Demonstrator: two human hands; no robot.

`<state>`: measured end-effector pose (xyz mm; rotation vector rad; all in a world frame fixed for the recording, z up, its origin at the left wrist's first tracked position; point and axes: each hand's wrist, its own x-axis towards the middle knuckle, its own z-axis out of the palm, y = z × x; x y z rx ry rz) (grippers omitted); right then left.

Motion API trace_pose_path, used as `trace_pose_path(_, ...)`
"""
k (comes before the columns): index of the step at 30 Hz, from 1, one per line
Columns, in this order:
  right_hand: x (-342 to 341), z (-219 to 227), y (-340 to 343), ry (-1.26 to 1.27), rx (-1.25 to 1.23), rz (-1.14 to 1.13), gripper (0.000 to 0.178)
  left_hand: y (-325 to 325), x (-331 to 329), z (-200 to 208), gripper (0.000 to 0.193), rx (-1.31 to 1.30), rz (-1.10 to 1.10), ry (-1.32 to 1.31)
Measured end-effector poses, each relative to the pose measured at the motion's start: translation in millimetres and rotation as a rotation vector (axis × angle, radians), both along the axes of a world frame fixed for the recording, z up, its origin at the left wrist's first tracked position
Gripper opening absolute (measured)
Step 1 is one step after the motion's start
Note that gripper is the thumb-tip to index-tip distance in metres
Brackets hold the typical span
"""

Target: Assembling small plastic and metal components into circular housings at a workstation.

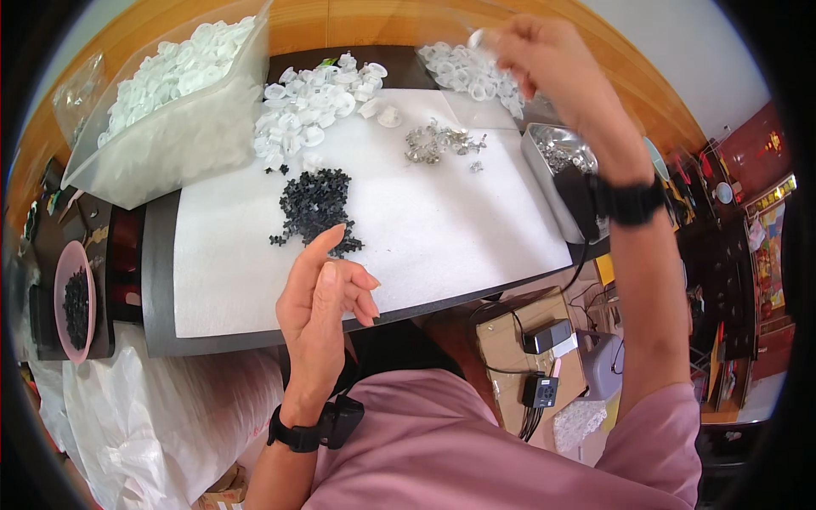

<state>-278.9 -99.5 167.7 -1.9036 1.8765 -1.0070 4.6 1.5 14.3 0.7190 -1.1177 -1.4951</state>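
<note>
My left hand hovers over the near edge of the white sheet, fingers loosely bent and apart, nothing visible in them. Just beyond it lies a pile of small black plastic pieces. My right hand, smeared by motion, reaches to the far right. At its fingertips is a small white round plastic piece, above a heap of clear plastic pieces. Small shiny metal clips lie scattered on the sheet, near two whitish plastic parts. A white plastic heap spreads at the back.
A large translucent bin full of white pieces stands back left. On the right is a metal tray of metal parts. A pink bowl of black pieces sits far left. Below the table are a plastic bag and a cardboard box.
</note>
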Motion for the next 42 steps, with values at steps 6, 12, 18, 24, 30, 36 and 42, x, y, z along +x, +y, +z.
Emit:
trace_pose_path(6,-19,10,-31,-0.045,-0.017,-0.315,0.019,0,0,-4,0.035,-0.003,0.023,-0.039)
trace_pose_path(12,45,-31,-28,0.145,-0.274,0.160,0.026,0,3,-7,0.032,-0.011,0.007,-0.068)
trace_pose_path(18,74,-105,-67,0.681,0.042,0.018,0.023,1,-1,-6,0.032,-0.042,0.015,-0.070)
trace_pose_path(24,95,-94,-59,0.722,0.262,0.174,0.023,1,3,-8,0.031,-0.027,0.027,-0.057)
trace_pose_path(30,96,-93,-61,0.589,0.251,0.173,0.020,0,1,-5,0.031,0.005,0.007,-0.049)
trace_pose_path(36,105,-75,-19,0.005,0.496,0.470,0.020,-5,8,1,0.037,0.099,0.006,-0.082)
trace_pose_path(42,112,-88,30,-0.454,0.735,0.648,0.021,-9,1,6,0.050,0.091,-0.020,-0.135)
